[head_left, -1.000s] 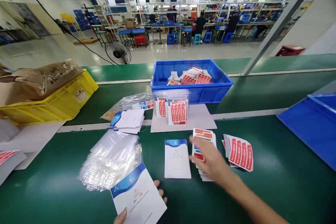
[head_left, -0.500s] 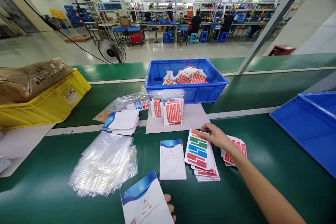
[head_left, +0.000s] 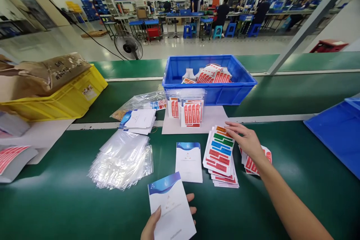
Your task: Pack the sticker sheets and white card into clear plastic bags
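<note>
I've got a white rectangular paper booklet with a blue wave band on top in my left hand, low centre of view, cover up. Faint small logo below the band, a line of print near the bottom edge; corners look square. It sits tilted, top leaning left, its upper right corner overlapping the view of the neat stack of matching white booklets behind it.

Left fingers grip it: thumb flat on the cover, fingertips wrapped round the right edge from behind.

Right arm reaches in from lower right. Right hand is palm down, fingertips at the upper right corner of the fanned stack of white sticker sheets with orange, green, blue and red blocks. Can't tell if those fingers pinch the top sheet or just rest on it.

Edges: my right wrist partly covers the pile of red-and-white label sheets. The loose pile of clear plastic bags lies left of the booklet stack. Narrow gap between booklet stack and sticker sheets. Wider green table shows between label pile and the tilted blue plastic bin at far right.
</note>
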`<act>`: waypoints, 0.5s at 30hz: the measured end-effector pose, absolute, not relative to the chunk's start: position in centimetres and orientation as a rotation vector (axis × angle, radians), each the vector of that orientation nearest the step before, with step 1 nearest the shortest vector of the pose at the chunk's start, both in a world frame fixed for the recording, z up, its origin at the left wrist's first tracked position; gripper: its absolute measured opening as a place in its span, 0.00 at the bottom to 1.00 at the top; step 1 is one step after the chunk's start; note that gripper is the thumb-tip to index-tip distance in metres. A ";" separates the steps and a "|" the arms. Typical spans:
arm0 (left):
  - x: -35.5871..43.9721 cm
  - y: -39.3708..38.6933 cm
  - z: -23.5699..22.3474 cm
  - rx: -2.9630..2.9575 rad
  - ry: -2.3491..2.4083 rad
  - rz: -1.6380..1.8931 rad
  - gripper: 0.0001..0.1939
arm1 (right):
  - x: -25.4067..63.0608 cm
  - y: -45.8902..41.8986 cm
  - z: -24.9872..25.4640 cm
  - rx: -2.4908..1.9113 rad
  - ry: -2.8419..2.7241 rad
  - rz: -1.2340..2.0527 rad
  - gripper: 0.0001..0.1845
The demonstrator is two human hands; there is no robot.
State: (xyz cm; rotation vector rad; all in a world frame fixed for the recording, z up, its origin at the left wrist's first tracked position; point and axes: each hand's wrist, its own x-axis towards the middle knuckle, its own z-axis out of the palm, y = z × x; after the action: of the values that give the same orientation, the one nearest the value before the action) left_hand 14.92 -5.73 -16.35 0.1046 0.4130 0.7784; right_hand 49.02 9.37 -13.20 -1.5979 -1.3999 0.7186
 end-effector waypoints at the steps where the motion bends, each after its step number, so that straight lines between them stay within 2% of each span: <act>1: 15.1 -5.8 -16.3 0.090 0.434 0.788 0.24 | 49.0 8.8 -12.4 -1.597 -1.386 0.720 0.16; 3: 15.5 -5.8 -16.2 0.068 0.443 0.818 0.25 | 48.7 7.5 -10.7 -1.597 -1.351 0.785 0.16; 7: 16.4 -5.7 -15.6 0.080 0.426 0.874 0.31 | 45.8 4.0 -7.9 -1.475 -1.297 1.144 0.15; 10: 17.4 -5.9 -15.5 0.106 0.383 0.783 0.36 | 40.9 1.4 -7.6 -1.306 -1.611 1.308 0.12; 11: 17.7 -6.0 -15.5 0.121 0.369 0.758 0.36 | 39.2 0.7 -8.0 -1.261 -1.749 1.284 0.11; 13: 18.3 -6.2 -15.4 0.136 0.357 0.743 0.34 | 36.8 0.0 -9.0 -1.207 -1.984 1.039 0.07; 15: 18.6 -6.5 -15.0 0.120 0.341 0.731 0.33 | 36.8 0.2 -10.2 -1.201 -2.099 0.721 0.12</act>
State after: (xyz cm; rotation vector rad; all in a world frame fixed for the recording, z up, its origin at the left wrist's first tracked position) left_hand 18.61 -6.46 -15.05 0.1200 0.3415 0.7306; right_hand 36.77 0.16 -10.16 -1.2013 -2.0991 0.7210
